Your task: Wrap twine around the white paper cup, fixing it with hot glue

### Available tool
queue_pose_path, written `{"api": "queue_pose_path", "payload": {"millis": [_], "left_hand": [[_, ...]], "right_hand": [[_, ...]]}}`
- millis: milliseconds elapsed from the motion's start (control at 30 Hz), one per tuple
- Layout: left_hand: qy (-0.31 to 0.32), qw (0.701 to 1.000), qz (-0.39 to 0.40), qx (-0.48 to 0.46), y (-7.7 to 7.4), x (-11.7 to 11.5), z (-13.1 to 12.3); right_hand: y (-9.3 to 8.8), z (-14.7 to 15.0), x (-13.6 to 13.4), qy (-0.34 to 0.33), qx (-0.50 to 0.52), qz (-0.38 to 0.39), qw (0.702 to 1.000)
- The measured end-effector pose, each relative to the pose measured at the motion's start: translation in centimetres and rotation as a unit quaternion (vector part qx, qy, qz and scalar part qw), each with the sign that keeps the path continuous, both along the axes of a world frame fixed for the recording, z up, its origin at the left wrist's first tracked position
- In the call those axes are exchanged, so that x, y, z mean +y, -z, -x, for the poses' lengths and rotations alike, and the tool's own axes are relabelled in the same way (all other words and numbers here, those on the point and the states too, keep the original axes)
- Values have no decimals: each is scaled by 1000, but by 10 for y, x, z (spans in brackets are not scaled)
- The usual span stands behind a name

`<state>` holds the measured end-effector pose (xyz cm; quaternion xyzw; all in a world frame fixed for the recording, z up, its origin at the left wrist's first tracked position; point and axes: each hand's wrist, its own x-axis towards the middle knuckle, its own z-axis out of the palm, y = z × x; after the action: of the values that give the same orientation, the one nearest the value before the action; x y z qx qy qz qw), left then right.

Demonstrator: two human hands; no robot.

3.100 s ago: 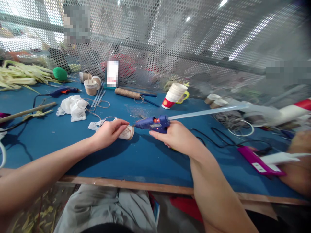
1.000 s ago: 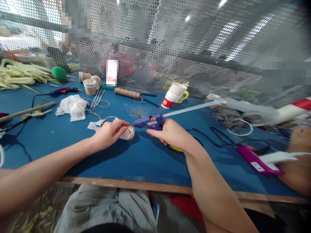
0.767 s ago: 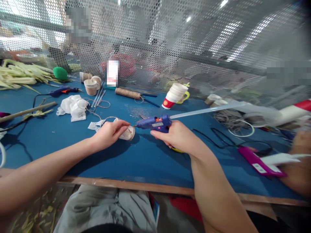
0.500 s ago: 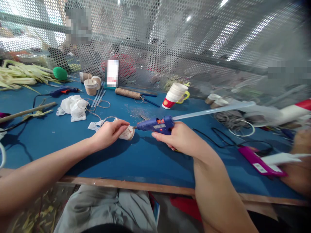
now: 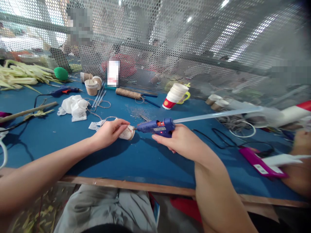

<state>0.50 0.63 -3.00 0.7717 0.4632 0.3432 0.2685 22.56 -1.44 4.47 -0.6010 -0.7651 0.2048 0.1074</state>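
Note:
My left hand (image 5: pixel 113 131) is closed round a small white paper cup (image 5: pixel 127 132) that lies tilted on its side, with twine around its end. My right hand (image 5: pixel 182 139) grips a blue hot glue gun (image 5: pixel 156 127) whose red light is lit. The gun's nozzle touches or nearly touches the twine-wrapped end of the cup. A long clear glue stick (image 5: pixel 216 115) juts from the back of the gun. Twine (image 5: pixel 110 118) trails from the cup to the left, past a scrap of white lace (image 5: pixel 95 125).
A twine roll (image 5: pixel 128 94), stacked paper cups (image 5: pixel 175 96), and twine-wrapped cups (image 5: pixel 91 87) stand toward the perforated screen. White lace (image 5: pixel 74 107) and another glue gun (image 5: pixel 64 91) lie left. At right are a purple power strip (image 5: pixel 261 163), a black cord and another person's arm.
The view has shifted slightly. My hands keep almost the same pose, with the glue gun's nozzle still at the cup's end.

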Motion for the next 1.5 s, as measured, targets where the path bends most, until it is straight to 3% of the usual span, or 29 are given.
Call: {"api": "queue_pose_path", "payload": {"millis": [467, 567, 733, 833, 900, 967, 1167, 1367, 1500], "left_hand": [[-4, 1000, 8, -8, 3, 4, 1], [-4, 1000, 6, -14, 4, 4, 1], [-18, 1000, -13, -17, 3, 3, 1], [-32, 999, -30, -22, -1, 1, 1], [-32, 998, -41, -21, -3, -2, 1], [-25, 998, -55, -13, -5, -5, 1], [13, 991, -130, 7, -5, -11, 0], [68, 972, -224, 31, -3, -15, -1], [83, 959, -269, 44, -2, -16, -3]], "right_hand": [[0, 1, -5, -32, 14, -6, 999], [-2, 0, -4, -7, 27, 3, 1000], [-2, -9, 10, 37, 161, 31, 986], [7, -16, 33, 60, 281, -12, 958], [13, -18, 53, 98, 308, -75, 943], [19, -18, 74, 129, 301, -87, 941], [37, -13, 119, 142, 232, -5, 962], [59, -17, 140, 166, 91, -56, 980], [63, -17, 144, 167, 9, -81, 983]]}}
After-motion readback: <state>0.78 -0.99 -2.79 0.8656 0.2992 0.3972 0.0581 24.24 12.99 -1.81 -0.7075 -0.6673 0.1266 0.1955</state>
